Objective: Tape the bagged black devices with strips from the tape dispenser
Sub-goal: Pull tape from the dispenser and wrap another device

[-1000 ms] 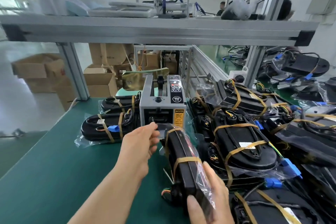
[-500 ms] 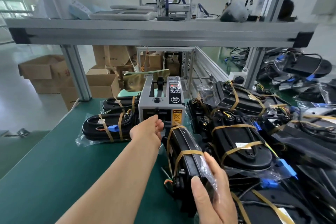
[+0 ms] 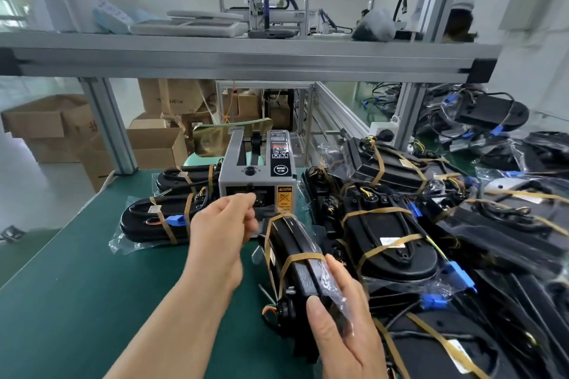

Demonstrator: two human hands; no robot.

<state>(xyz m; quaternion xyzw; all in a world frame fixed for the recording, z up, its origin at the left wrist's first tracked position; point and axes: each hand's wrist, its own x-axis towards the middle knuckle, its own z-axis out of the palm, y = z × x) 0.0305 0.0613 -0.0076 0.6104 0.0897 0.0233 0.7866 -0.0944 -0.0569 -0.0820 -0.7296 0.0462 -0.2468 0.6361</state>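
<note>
Your right hand (image 3: 348, 332) is clamped round the near end of the bagged black device (image 3: 292, 243); up past its far end your left hand (image 3: 221, 224) curls at the mouth of the tape dispenser (image 3: 255, 175), can't tell if it's got a strip

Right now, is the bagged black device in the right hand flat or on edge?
On edge: bagged black device stands narrow side up in right hand.
</note>
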